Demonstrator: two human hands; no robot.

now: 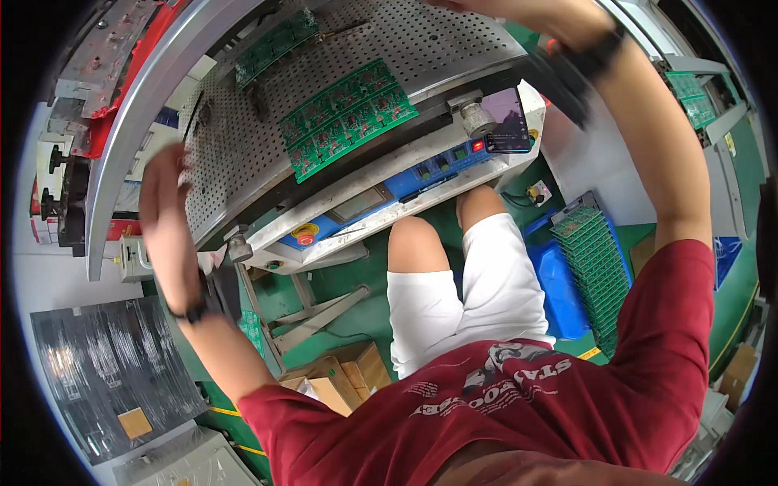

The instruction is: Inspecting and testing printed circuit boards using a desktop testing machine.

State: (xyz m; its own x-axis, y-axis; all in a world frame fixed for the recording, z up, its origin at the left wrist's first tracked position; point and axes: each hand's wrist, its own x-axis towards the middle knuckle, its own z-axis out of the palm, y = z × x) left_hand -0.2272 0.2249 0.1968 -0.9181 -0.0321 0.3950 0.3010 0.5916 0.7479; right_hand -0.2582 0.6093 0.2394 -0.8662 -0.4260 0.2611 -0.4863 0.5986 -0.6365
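My left hand (166, 182) is raised over the left end of a perforated metal plate (446, 69). Motion smears its fingers, so their grip cannot be read. At the top edge, my right hand (531, 12) reaches across the plate's far right side, its fingertips mostly out of the picture. Between the hands, a green circuit board panel (348, 121) with small parts lies near the plate's front edge. Farther back sits a second green circuit board panel (275, 50), with a thin dark tool-like piece (344, 32) beside it.
A blue control panel (381, 198) with a red emergency button (305, 235) runs along the machine's front. A phone (506, 121) rests at its right end. On the floor to the right stands a rack of green boards (592, 267). A curved metal bar (134, 105) arches at left.
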